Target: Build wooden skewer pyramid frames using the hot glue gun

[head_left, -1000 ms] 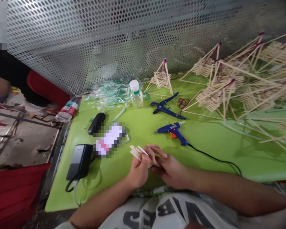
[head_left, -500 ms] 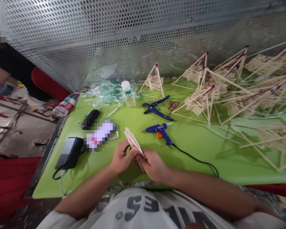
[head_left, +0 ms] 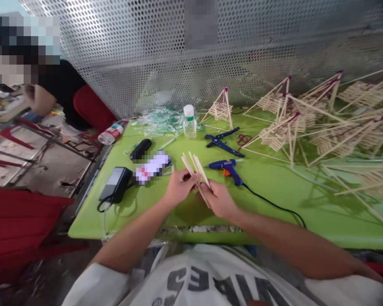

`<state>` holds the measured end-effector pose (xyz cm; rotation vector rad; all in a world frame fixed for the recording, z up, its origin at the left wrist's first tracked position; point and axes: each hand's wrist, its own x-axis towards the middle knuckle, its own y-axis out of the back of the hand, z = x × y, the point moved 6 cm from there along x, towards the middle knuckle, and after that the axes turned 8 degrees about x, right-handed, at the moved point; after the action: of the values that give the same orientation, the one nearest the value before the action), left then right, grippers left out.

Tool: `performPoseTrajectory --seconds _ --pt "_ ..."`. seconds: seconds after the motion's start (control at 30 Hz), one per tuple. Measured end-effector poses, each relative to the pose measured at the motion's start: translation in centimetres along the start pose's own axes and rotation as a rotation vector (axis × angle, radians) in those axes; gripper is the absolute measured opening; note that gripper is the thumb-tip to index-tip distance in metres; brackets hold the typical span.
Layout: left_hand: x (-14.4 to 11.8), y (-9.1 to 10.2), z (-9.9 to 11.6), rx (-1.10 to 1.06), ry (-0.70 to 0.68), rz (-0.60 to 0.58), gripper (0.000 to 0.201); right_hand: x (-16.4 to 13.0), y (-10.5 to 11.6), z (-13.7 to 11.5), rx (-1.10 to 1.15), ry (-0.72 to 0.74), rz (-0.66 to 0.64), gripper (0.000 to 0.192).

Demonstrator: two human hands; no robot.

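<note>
Both hands, the left hand (head_left: 178, 188) and right hand (head_left: 219, 199), are keeping their grip clamped on a fanned bundle of pale wooden sticks (head_left: 196, 172) above the lime-green counter (head_left: 268, 191), which is backing onto a perforated metal screen (head_left: 130, 51); a blue glue gun (head_left: 226, 166) is lying just beside.

Only one view is showing the scene: a camera sitting on the person's head, looking forward and down over the chest and both forearms. The left hand (head_left: 178, 187) and the right hand (head_left: 220, 199) are lying near the middle, quite close to the lens. Beyond the fingers (head_left: 191, 177) the green table (head_left: 274, 187) is stretching away to a perforated metal wall (head_left: 130, 55), which is closing the view. Left of the fingers the camera is reaching past the table edge to the floor. No second view is sharing anything.
</note>
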<state>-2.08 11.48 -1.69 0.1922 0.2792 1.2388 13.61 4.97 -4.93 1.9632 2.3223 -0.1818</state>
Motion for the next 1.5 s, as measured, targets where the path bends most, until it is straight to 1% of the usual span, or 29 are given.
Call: performPoseTrajectory --seconds 0.1,0.17,0.2,0.23,0.27,0.33,0.37,0.4,0.5,0.53,0.57,0.67,0.73,0.8,0.9,0.93,1.0,1.03,1.1,1.17,1.2,1.23,1.27,1.3,1.37,1.4,1.43,1.5 --pt "0.6 0.4 -0.2 0.03 -0.031 -0.008 0.056 0.7 1.2 -1.0 -0.038 0.064 0.114 0.073" --pt "0.9 0.8 -0.4 0.066 -0.037 -0.057 0.051 1.2 2.2 -2.0 -0.018 0.101 0.176 0.072" --pt "1.0 0.9 -0.4 0.086 -0.04 -0.096 0.048 1.6 2.7 -2.5 0.015 0.101 0.183 0.071" --pt "1.1 1.0 -0.3 0.103 -0.045 -0.138 0.045 2.0 3.1 -3.0 0.05 0.088 0.169 0.069" --pt "1.2 1.1 -0.2 0.114 -0.055 -0.174 0.042 2.4 3.3 -3.6 0.072 0.059 0.122 0.064" --pt "1.3 1.2 0.1 0.111 -0.081 -0.223 0.033 3.3 3.5 -5.1 0.047 0.009 0.011 0.049" --pt "1.4 1.2 0.3 0.101 -0.094 -0.235 0.028 3.8 3.7 -6.0 -0.012 0.002 -0.021 0.041" --pt "1.4 1.2 0.5 0.088 -0.104 -0.244 0.025 4.4 4.0 -6.9 -0.129 0.006 -0.033 0.037" --pt "1.2 1.0 0.9 0.052 -0.12 -0.261 0.02 7.1 4.5 -9.3 -0.64 0.052 -0.037 0.038" --pt "1.1 0.9 0.9 0.043 -0.12 -0.271 0.019 8.4 4.3 -9.8 -0.775 0.068 -0.045 0.035" --pt "1.0 0.7 0.9 0.036 -0.117 -0.286 0.017 9.8 4.1 -10.2 -0.861 0.08 -0.055 0.03" --pt "0.8 0.2 0.8 0.029 -0.082 -0.341 0.012 14.4 2.7 -10.4 -1.039 0.103 -0.057 0.019" --pt "0.6 0.0 0.6 0.044 -0.055 -0.372 0.017 17.2 1.3 -10.0 -1.13 0.126 -0.032 0.014" --pt "0.4 -0.1 0.7 0.058 -0.04 -0.413 0.02 19.4 -0.2 -9.5 -1.187 0.167 -0.017 0.018" --pt "0.0 0.0 1.1 0.099 -0.061 -0.506 0.018 21.7 -1.8 -9.0 -1.236 0.231 -0.029 0.021" --pt "0.0 0.1 1.2 0.119 -0.071 -0.53 0.017 22.1 -2.1 -9.1 -1.245 0.255 -0.033 0.023" --pt "0.0 0.3 1.2 0.149 -0.081 -0.54 0.017 22.5 -1.9 -9.8 -1.25 0.311 -0.028 0.033" --pt "0.1 0.4 1.1 0.157 -0.078 -0.53 0.017 22.3 -1.6 -10.3 -1.249 0.341 -0.023 0.035" --pt "0.3 0.5 0.9 0.136 -0.075 -0.475 0.017 21.0 -0.4 -11.8 -1.218 0.419 0.005 0.032" --pt "0.6 0.7 1.0 0.074 -0.094 -0.382 0.017 18.3 1.5 -13.3 -1.114 0.499 0.088 0.026" --pt "0.6 0.7 1.1 0.039 -0.105 -0.334 0.017 16.4 2.8 -13.7 -1.022 0.516 0.161 0.024" --pt "0.6 0.6 1.3 0.008 -0.115 -0.295 0.016 14.4 3.9 -13.7 -0.92 0.501 0.217 0.023" --pt "0.5 0.5 1.4 -0.006 -0.124 -0.268 0.015 12.3 4.8 -13.1 -0.813 0.467 0.227 0.027" --pt "0.4 0.2 1.6 0.001 -0.133 -0.261 0.014 10.3 5.2 -12.1 -0.71 0.421 0.184 0.032" --pt "0.3 -0.8 1.9 0.05 -0.159 -0.277 0.014 6.8 4.8 -9.4 -0.582 0.289 0.003 0.046" --pt "0.2 -1.3 2.0 0.086 -0.174 -0.292 0.017 5.3 4.5 -8.3 -0.544 0.253 -0.036 0.051" --pt "0.3 -1.8 2.1 0.122 -0.184 -0.308 0.021 4.2 4.3 -7.4 -0.516 0.248 -0.028 0.055" --pt "0.4 -2.4 2.1 0.161 -0.172 -0.323 0.025 3.0 4.1 -6.5 -0.493 0.269 0.035 0.057"
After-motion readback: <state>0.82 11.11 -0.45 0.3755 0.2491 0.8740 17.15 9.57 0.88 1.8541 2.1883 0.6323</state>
